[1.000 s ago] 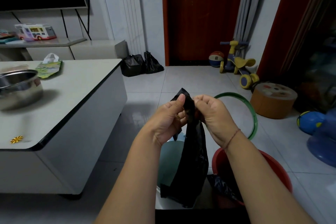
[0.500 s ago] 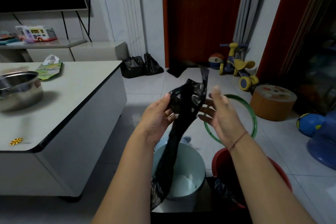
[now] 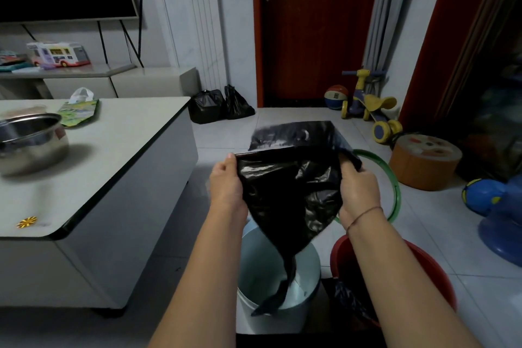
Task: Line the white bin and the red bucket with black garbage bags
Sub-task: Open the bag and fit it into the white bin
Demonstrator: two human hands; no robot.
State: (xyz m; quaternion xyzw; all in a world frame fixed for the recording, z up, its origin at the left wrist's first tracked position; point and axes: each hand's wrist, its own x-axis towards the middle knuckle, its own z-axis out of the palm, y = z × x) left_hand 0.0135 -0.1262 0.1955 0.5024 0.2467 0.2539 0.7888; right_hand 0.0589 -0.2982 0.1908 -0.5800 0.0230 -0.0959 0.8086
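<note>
Black garbage bag [image 3: 291, 192] | glossy, crinkled | mouth spread | tail over white bin [image 3: 305, 271]

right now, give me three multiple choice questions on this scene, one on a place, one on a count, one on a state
1. The held bag dangles its lower end over: A a sink, B the white bin, C a chair.
2. How many filled bags sit beside the door? A one, B two, C four.
3. Which hands grip the held bag? A both, B left only, C neither.

Answers:
1 B, the tail hangs above the bin's opening.
2 B, a pair sits side by side against the wall there.
3 A, the left hand and the right hand each clutch its open edge.
</note>
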